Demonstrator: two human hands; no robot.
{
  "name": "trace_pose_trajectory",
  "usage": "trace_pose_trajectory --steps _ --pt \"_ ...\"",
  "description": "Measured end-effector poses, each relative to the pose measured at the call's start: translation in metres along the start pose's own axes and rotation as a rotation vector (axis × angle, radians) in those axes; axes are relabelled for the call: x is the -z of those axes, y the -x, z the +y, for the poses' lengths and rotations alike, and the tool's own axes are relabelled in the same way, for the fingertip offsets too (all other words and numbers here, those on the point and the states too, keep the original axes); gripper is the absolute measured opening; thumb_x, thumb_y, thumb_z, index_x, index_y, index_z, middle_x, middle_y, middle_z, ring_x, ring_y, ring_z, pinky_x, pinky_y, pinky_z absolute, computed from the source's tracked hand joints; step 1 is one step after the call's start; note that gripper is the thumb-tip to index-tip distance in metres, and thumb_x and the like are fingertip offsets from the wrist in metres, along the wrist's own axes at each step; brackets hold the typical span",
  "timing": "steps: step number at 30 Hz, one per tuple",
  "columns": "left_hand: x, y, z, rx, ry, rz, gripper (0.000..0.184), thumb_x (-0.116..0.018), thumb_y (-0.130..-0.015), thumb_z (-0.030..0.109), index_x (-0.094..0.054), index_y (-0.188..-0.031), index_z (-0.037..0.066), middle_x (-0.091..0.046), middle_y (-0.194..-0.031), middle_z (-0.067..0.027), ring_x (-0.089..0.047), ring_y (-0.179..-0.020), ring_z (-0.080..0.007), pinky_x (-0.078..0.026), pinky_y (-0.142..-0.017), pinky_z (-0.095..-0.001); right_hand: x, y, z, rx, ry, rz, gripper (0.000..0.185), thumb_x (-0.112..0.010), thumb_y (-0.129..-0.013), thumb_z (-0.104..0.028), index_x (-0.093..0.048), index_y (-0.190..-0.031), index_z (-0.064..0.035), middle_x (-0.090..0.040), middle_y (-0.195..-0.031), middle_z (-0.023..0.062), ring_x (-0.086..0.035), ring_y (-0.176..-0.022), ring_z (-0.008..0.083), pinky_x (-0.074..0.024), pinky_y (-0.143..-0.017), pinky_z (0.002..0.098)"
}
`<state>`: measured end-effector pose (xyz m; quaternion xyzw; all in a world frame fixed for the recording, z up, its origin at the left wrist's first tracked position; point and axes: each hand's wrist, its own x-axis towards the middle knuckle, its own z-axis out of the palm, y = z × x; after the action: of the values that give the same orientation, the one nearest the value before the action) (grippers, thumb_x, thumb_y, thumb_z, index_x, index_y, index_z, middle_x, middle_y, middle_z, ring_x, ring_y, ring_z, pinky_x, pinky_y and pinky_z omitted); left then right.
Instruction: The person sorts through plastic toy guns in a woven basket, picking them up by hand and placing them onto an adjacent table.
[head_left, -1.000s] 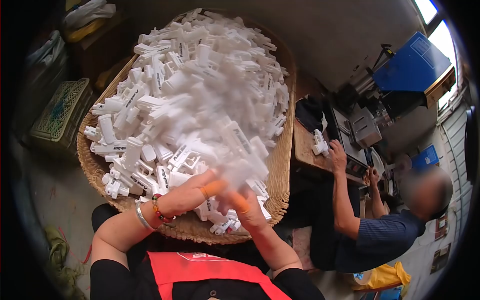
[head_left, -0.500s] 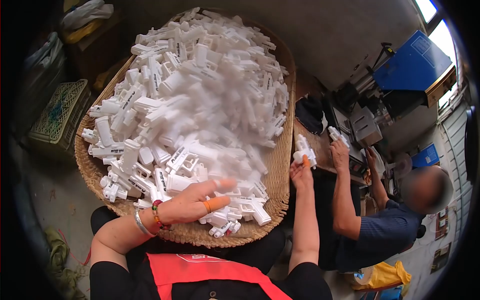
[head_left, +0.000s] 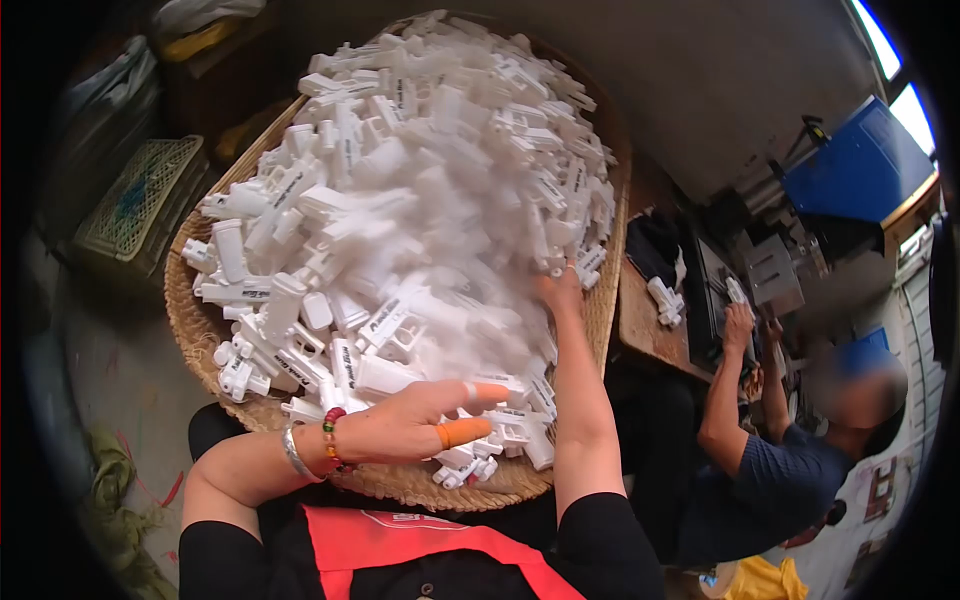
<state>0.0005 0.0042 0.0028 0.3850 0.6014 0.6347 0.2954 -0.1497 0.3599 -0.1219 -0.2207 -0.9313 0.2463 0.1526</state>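
Note:
A heap of white plastic toy pistols [head_left: 400, 325], many with black lettering, fills a wide woven basket [head_left: 190, 325] in front of me. Over the near part of the heap is my left hand [head_left: 415, 425], open, its thumb and forefinger stretched out and apart. Orange covers and a pale band wrap its digits. My right hand [head_left: 562, 290] reaches to the right side of the heap, against the pistols. Its fingers are partly hidden and blurred, so what they grip does not show. One white toy pistol [head_left: 665, 302] lies on the wooden bench [head_left: 640, 325].
A co-worker [head_left: 770, 480] sits at the right, both hands at a machine with a blue housing [head_left: 860, 165], a white toy pistol [head_left: 738, 292] at one hand. Green plastic crates [head_left: 140, 200] stand at left. A yellow bag [head_left: 765, 580] lies low at the right.
My right hand has moved from the bench to the heap; the toy pistol it held now lies on the bench. My left hand stays over the near heap. The view has shifted slightly.

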Motion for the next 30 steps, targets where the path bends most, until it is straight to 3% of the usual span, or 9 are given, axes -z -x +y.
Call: trace_pose_trajectory --steps 4,7,9,11,13,17,22,25,30 --pt "0.005 0.002 0.004 -0.002 0.007 0.035 0.041 -0.053 -0.092 0.022 -0.046 -0.129 0.006 -0.058 -0.115 -0.0164 -0.057 -0.105 -0.0223 -0.044 -0.087 -0.0325 -0.027 -0.013 0.034 0.118 -0.010 0.171 0.050 -0.065 -0.075 -0.019 -0.049 -0.119 -0.0035 -0.063 -0.100 0.0190 -0.060 -0.093 0.0364 -0.0458 -0.076 0.0434" --pt "0.005 0.002 -0.002 -0.023 -0.017 0.037 0.042 -0.053 -0.091 0.022 -0.046 -0.129 0.006 -0.059 -0.113 -0.0172 -0.057 -0.103 -0.0226 -0.044 -0.088 -0.0330 0.012 0.011 0.007 -0.226 -0.590 -0.155 0.035 -0.065 -0.080 -0.025 -0.054 -0.103 -0.0005 -0.064 -0.086 0.0113 -0.064 -0.066 0.0232 -0.0517 -0.058 0.0345" --pt "0.006 0.002 0.003 0.009 -0.039 0.047 0.042 -0.054 -0.091 0.021 -0.046 -0.129 0.005 -0.058 -0.114 -0.0138 -0.055 -0.104 -0.0196 -0.042 -0.089 -0.0308 0.045 0.037 -0.004 -0.326 -0.992 -0.463 0.029 -0.063 -0.082 -0.022 -0.054 -0.101 -0.0019 -0.062 -0.081 0.0073 -0.063 -0.062 0.0170 -0.0537 -0.057 0.0304" --pt "0.003 0.002 0.003 0.060 -0.067 0.101 0.045 -0.056 -0.090 0.019 -0.045 -0.130 0.003 -0.053 -0.120 -0.0121 -0.051 -0.109 -0.0197 -0.039 -0.094 -0.0298 0.077 0.082 -0.028 -0.204 -1.131 -0.459 0.025 -0.062 -0.082 -0.017 -0.054 -0.101 -0.0031 -0.062 -0.081 0.0066 -0.064 -0.064 0.0175 -0.0551 -0.060 0.0311" --pt "-0.001 -0.002 -0.006 -0.182 -0.299 0.276 0.050 -0.057 -0.089 0.019 -0.040 -0.133 0.003 -0.045 -0.127 -0.0150 -0.044 -0.117 -0.0246 -0.035 -0.098 -0.0320 0.101 0.117 -0.046 -0.180 -1.224 -0.413 0.023 -0.061 -0.082 -0.014 -0.054 -0.101 -0.0037 -0.063 -0.082 0.0067 -0.065 -0.070 0.0190 -0.0554 -0.066 0.0319" --pt "-0.006 -0.005 -0.009 -0.225 -0.450 0.421 0.066 -0.062 -0.084 0.017 -0.028 -0.137 0.000 -0.034 -0.134 -0.0191 -0.033 -0.126 -0.0299 -0.027 -0.104 -0.0347 0.114 0.179 -0.062 -0.295 -1.584 -0.553 0.022 -0.059 -0.086 -0.016 -0.057 -0.103 -0.0022 -0.066 -0.083 0.0075 -0.066 -0.079 0.0216 -0.0550 -0.074 0.0341" --pt "-0.013 -0.004 0.001 -0.235 -0.372 0.400 0.062 -0.064 -0.082 0.011 -0.033 -0.135 -0.001 -0.040 -0.129 -0.0181 -0.043 -0.118 -0.0261 -0.036 -0.097 -0.0331 0.114 0.234 -0.094 -0.339 -1.774 -0.717 0.037 -0.052 -0.092 -0.028 -0.050 -0.118 -0.0029 -0.063 -0.105 0.0142 -0.065 -0.086 0.0268 -0.0548 -0.071 0.0357" --pt "-0.011 -0.001 -0.002 -0.252 -0.329 0.430 0.054 -0.065 -0.082 0.009 -0.041 -0.129 -0.001 -0.052 -0.116 -0.0146 -0.056 -0.099 -0.0181 -0.046 -0.082 -0.0281 0.123 0.251 -0.106 -0.150 -1.632 -0.713 0.044 -0.051 -0.092 -0.033 -0.046 -0.123 -0.0020 -0.058 -0.113 0.0173 -0.065 -0.086 0.0270 -0.0528 -0.070 0.0337" --pt "-0.001 0.003 0.007 -0.068 0.096 0.461 0.033 -0.060 -0.088 0.014 -0.050 -0.117 0.000 -0.060 -0.082 -0.0027 -0.058 -0.069 -0.0074 -0.048 -0.062 -0.0217 0.134 0.253 -0.083 0.054 -1.088 -0.242 0.020 -0.053 -0.092 -0.013 -0.054 -0.108 -0.0011 -0.061 -0.078 0.0059 -0.057 -0.064 0.0092 -0.0440 -0.058 0.0208"
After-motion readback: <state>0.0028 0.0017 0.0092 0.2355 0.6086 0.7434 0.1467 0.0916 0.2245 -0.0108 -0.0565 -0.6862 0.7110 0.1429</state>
